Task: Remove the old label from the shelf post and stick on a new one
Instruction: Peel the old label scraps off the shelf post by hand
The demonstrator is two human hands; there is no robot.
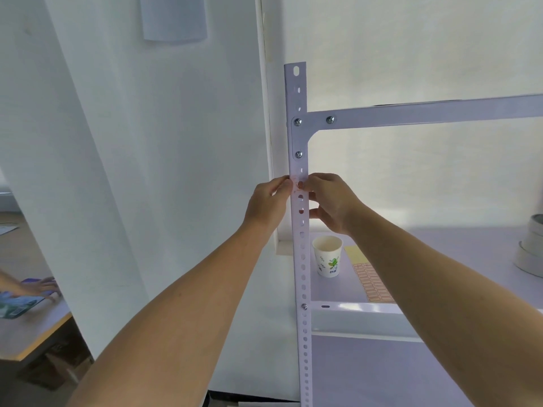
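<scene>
While you work at the shelf post, a paper cup stands on the shelf just right of it, below your right hand. A label sheet lies right of the cup, and tape rolls sit at the far right. Left of the post there is open room before the white wall. The label sits on the post below the bolted crossbar. Your left hand pinches it at the left edge, and your right hand curls round the post's right edge, fingertips on the label.
</scene>
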